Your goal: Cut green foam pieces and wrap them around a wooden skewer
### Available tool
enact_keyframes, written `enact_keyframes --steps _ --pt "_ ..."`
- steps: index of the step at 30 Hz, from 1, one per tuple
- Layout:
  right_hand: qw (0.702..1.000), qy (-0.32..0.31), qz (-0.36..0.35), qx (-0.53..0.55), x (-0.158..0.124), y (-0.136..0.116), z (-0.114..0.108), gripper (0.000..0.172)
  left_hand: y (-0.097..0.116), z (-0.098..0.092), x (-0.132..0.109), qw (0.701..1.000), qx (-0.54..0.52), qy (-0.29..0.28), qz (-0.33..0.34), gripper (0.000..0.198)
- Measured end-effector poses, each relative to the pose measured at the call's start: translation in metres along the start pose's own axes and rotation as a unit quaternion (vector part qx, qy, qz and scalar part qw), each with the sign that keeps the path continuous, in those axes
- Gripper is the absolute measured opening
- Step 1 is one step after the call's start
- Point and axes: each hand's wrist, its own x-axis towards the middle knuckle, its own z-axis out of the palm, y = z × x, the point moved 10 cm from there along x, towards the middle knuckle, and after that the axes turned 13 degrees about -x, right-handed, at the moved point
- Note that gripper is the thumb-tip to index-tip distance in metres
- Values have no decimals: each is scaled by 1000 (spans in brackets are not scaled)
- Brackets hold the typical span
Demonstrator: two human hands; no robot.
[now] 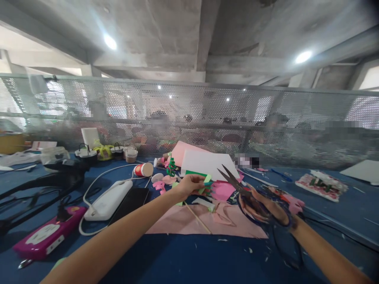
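Note:
My left hand (188, 187) reaches to the middle of the table, its fingers pinched on small green paper pieces (207, 180). Dark-bladed scissors (232, 179) are gripped in my right hand (260, 207), blades parted and pointing up toward the left. Beneath both hands lies a pink paper sheet (183, 221). A thin wooden stick (197, 217) and curled pink paper scraps (223, 215) rest on it. Bright pink paper (222, 191) sits just past my left fingertips. Behind is a white sheet (207, 161) overlapping a pale pink one (183, 150).
At the left are a white power bank (109, 201), a black phone (130, 203), a magenta device (50, 230) and looped white cable. A red-and-white roll (143, 170) stands behind them. A plastic-wrapped packet (321, 185) lies right. A perforated metal partition (189, 118) borders the table.

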Motion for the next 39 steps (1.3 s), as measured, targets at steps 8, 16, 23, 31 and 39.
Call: enact_keyframes --steps 8,16,23,31,39 --pt "986 49 -24 159 7 -6 11 48 16 5 1 995 -17 53 89 46" --pt "983 99 -24 155 8 -17 19 47 41 33 -12 985 37 18 168 78" --pt "903 234 117 -342 -1 -10 -29 34 10 20 -10 985 56 8 163 58" --pt "885 235 137 -379 -1 1 -29 44 -22 4 -3 992 -25 25 121 49" --pt "918 287 44 -270 -7 -25 -26 43 -25 2 -4 993 -18 14 112 49"
